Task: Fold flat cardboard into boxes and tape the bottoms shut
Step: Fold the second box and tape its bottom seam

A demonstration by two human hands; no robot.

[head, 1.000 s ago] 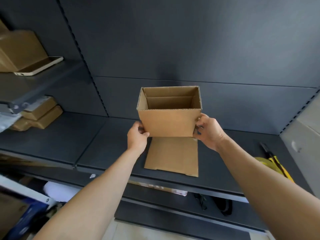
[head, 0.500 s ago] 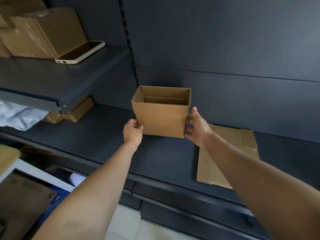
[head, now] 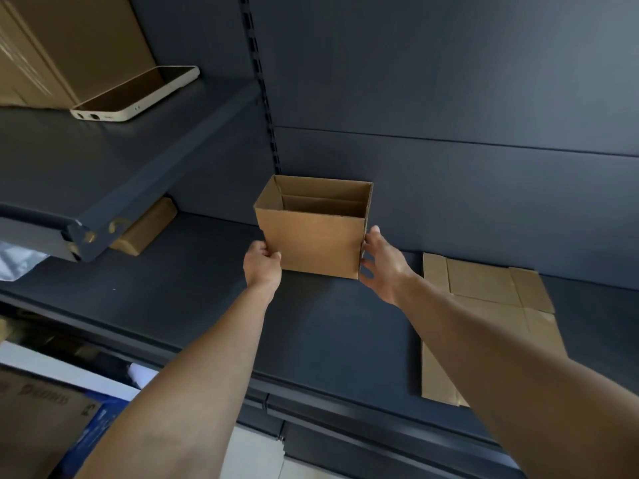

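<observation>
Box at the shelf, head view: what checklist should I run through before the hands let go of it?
1. Box upright, top open: ok.
2. Bottom taped: cannot tell, hidden.
3. Box resting fully on shelf: cannot tell.
4. Left hand grips the lower left corner: ok.
5. Right hand steadies the right side: ok.
6. Flat cardboard lies apart from the box: ok.

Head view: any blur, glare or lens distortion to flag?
Head view: box and flat cardboard sharp; printed carton at lower left soft, likely motion smear. Head view: wide-angle stretch, arms balloon toward the bottom corners. Head view: dim, even light, back panel brighter at upper right; phone screen mirrors the cartons behind it, no blown-out glare.
</observation>
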